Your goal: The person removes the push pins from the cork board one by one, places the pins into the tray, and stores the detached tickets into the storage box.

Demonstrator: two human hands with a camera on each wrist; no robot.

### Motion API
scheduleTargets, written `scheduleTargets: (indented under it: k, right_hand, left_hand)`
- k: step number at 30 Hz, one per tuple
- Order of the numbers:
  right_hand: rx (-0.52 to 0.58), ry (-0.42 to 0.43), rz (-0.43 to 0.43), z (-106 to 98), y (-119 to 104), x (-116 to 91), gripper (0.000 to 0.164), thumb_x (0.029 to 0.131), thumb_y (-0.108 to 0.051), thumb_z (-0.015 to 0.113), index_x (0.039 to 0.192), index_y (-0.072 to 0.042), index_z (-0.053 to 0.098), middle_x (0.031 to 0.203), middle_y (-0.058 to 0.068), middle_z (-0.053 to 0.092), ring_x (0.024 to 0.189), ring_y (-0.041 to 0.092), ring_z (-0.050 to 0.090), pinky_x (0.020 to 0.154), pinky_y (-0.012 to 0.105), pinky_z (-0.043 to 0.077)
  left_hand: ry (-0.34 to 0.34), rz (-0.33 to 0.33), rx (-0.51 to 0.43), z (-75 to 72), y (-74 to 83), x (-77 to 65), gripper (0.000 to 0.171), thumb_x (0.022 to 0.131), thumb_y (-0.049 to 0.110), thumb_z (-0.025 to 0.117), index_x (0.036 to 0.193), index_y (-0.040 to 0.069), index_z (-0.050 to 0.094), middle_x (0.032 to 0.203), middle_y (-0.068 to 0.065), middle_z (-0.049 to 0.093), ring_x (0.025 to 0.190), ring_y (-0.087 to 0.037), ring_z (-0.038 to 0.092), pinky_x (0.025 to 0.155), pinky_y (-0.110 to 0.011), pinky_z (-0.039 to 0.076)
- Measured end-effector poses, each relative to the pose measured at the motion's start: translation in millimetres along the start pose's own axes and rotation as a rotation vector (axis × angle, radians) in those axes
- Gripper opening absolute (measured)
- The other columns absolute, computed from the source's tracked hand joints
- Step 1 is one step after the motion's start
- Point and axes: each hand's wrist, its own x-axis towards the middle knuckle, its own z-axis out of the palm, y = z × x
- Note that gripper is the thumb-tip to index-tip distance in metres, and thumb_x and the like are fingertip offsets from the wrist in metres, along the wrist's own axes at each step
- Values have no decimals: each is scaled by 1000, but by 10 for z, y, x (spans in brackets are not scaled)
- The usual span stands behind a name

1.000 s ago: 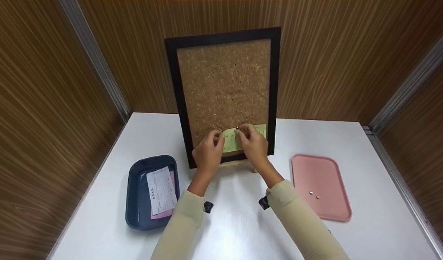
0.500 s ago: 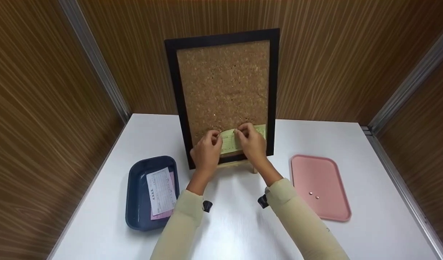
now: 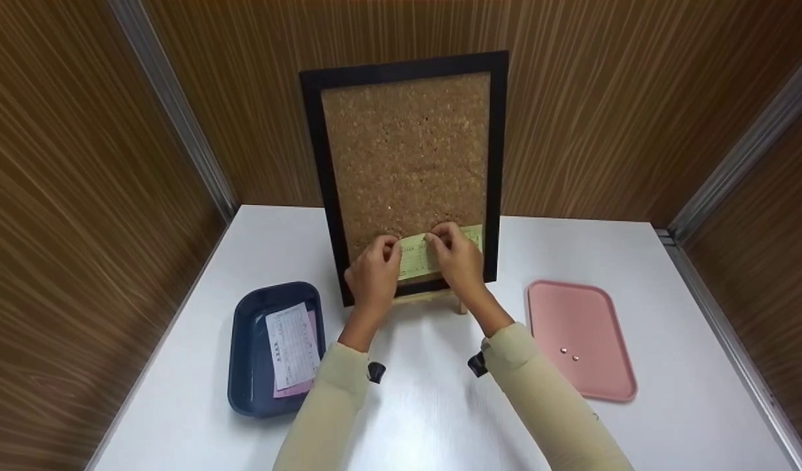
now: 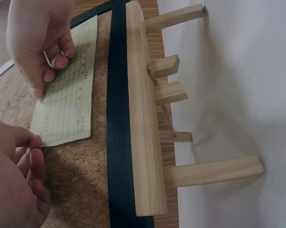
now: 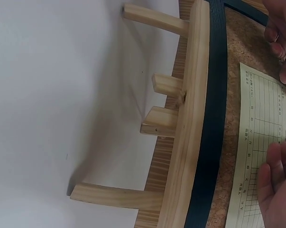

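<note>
A pale yellow-green printed form [image 3: 417, 256] lies against the lower part of the cork board [image 3: 407, 150]. My left hand [image 3: 375, 271] pinches its upper left corner between thumb and fingertips, as the left wrist view shows. At the form's top edge, the thumb and index finger of my right hand [image 3: 462, 261] come together on a small thumbtack, mostly hidden by the fingertips. The other right fingers lie curled over the paper [image 4: 69, 95]. Part of the form shows to the right of that hand.
The black-framed board leans on a wooden easel [image 4: 145, 123]. A navy tray [image 3: 244, 353] on the left holds a white printed slip [image 3: 292, 343] over a pink one [image 3: 293, 390]. On the right, a pink tray [image 3: 571, 307] bears two small round metal tacks [image 3: 564, 350].
The tack seen between my right fingertips a second ago is now mostly covered by them. My left hand has shifted very slightly left and the form's left end looks flatter.
</note>
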Motion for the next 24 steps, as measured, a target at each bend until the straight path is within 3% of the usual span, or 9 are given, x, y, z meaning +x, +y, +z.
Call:
scheduleTargets:
  k: [8,15,24]
  right_hand:
    - [2,-40,-10,-25,-11,3,15,100,-26,64,100,-11,66,79,2,67,67,13,54,62,28,42]
    - [69,-40,-6,-52,-14,-29,14,99,-22,66,100,-9,67,83,4,68,72,13,56,64,25,45]
    - [157,-38,33,-155,-30,-139,12,99,-22,66,99,-10,65,74,0,62,63,12,53,55,23,43]
  left_hand:
    - [-9,-28,0,1,16,1,17,99,36,64,101,23,75,82,9,71,67,-11,63,61,-35,45]
    - [-3,-30,-12,11,14,11,16,98,35,65,99,22,75,81,8,72,67,-12,64,60,-36,46]
    - [-7,-55,-71,-1,-3,16,14,97,33,66,98,22,75,81,7,73,68,-12,64,62,-37,48]
